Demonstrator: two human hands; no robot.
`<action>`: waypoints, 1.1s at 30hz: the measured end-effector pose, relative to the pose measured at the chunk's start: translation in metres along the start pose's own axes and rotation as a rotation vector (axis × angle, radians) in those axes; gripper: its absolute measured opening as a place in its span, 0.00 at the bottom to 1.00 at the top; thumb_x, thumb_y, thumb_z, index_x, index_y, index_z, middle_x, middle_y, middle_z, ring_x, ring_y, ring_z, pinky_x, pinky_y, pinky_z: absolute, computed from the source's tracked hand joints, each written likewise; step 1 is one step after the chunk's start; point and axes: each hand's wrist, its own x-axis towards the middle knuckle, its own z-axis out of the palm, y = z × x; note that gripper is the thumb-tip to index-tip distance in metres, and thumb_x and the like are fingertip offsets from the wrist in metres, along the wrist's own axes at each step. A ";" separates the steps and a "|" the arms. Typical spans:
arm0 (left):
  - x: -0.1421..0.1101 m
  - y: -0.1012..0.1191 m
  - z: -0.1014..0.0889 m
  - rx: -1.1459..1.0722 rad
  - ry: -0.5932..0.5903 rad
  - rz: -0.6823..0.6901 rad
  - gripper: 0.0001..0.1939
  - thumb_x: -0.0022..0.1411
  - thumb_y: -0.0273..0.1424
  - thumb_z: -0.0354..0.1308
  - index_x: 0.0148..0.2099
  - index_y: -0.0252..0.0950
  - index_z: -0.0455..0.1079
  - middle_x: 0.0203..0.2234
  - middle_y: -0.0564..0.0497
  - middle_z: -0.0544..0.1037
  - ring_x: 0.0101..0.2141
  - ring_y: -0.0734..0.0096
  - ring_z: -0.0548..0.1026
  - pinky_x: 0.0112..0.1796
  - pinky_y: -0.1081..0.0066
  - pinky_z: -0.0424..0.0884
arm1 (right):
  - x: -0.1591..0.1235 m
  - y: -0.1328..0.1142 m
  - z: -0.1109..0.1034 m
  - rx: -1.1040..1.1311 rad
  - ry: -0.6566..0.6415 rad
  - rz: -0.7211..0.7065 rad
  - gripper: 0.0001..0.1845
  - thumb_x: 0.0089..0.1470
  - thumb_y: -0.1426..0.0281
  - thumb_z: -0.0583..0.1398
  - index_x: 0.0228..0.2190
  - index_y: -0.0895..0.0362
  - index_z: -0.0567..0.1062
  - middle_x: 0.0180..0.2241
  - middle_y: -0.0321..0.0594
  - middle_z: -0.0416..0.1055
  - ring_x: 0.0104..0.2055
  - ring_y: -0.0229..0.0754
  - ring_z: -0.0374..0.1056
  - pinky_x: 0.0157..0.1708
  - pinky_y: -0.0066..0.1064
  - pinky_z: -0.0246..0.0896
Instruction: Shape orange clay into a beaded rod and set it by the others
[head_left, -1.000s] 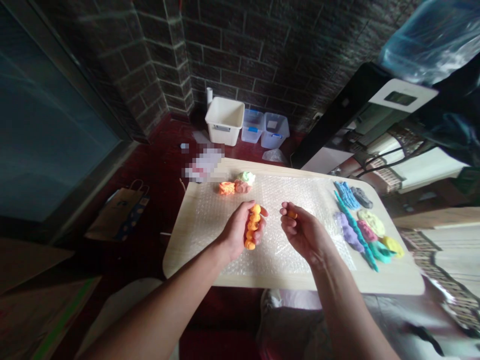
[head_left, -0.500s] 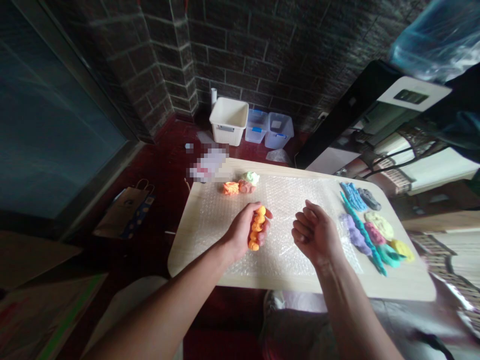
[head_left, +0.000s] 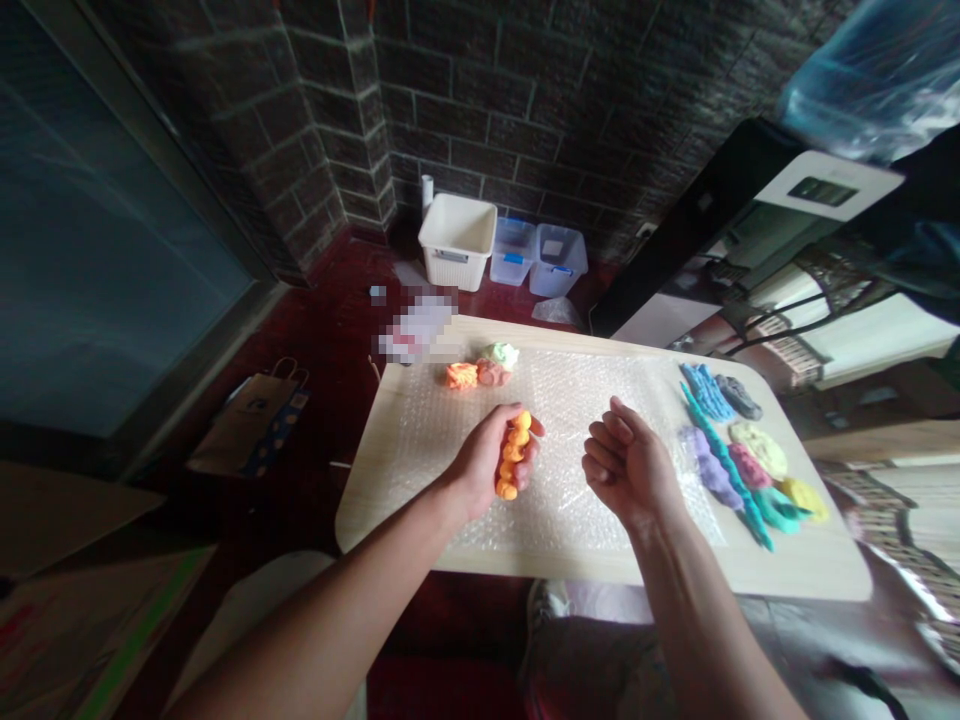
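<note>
My left hand (head_left: 486,455) is closed around a lumpy, knobbed strip of orange modelling clay (head_left: 512,455), which bulges out along the curled fingers. To its right, my right hand (head_left: 630,460) is curled into a fist over the bubble wrap (head_left: 562,400), palm side turned up, and no clay shows in it. Beyond my left hand sit an orange-red clay lump (head_left: 461,376), a brown lump (head_left: 494,373) and a pale green lump (head_left: 502,354). On the right lie a long teal clay strand (head_left: 724,455), a purple piece (head_left: 711,470) and a blue piece (head_left: 707,393).
More clay in grey (head_left: 739,397), pale yellow (head_left: 757,450), red (head_left: 746,466) and yellow (head_left: 805,500) lies at the right of the table (head_left: 810,570). Behind stand a white bin (head_left: 457,265) and clear boxes (head_left: 559,265). A paper bag (head_left: 240,420) is on the floor.
</note>
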 end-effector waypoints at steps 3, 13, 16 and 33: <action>0.000 0.000 -0.001 -0.001 -0.007 -0.003 0.15 0.65 0.41 0.53 0.34 0.34 0.69 0.19 0.56 0.65 0.14 0.80 0.59 0.16 0.78 0.55 | 0.002 0.000 -0.002 0.000 -0.008 -0.003 0.29 0.68 0.65 0.58 0.16 0.53 0.55 0.14 0.25 0.43 0.15 0.31 0.32 0.11 0.25 0.34; 0.002 -0.002 -0.005 -0.007 -0.019 0.008 0.15 0.65 0.42 0.53 0.35 0.35 0.69 0.19 0.56 0.66 0.14 0.80 0.60 0.16 0.77 0.55 | 0.010 0.011 -0.008 -0.020 -0.201 -0.042 0.12 0.54 0.67 0.71 0.35 0.59 0.76 0.22 0.30 0.66 0.17 0.27 0.51 0.14 0.17 0.51; 0.002 -0.002 -0.005 -0.004 -0.021 0.009 0.15 0.65 0.42 0.53 0.35 0.35 0.69 0.19 0.57 0.65 0.14 0.80 0.60 0.16 0.77 0.55 | 0.010 0.011 -0.008 -0.042 -0.182 -0.056 0.12 0.54 0.66 0.72 0.35 0.58 0.77 0.17 0.25 0.59 0.16 0.28 0.46 0.12 0.18 0.46; -0.004 0.016 -0.006 0.020 -0.019 0.098 0.15 0.63 0.42 0.55 0.34 0.34 0.69 0.20 0.56 0.67 0.14 0.79 0.61 0.16 0.77 0.57 | 0.010 0.001 -0.025 0.004 -0.220 -0.047 0.11 0.53 0.68 0.68 0.28 0.55 0.70 0.19 0.28 0.62 0.17 0.30 0.50 0.14 0.21 0.47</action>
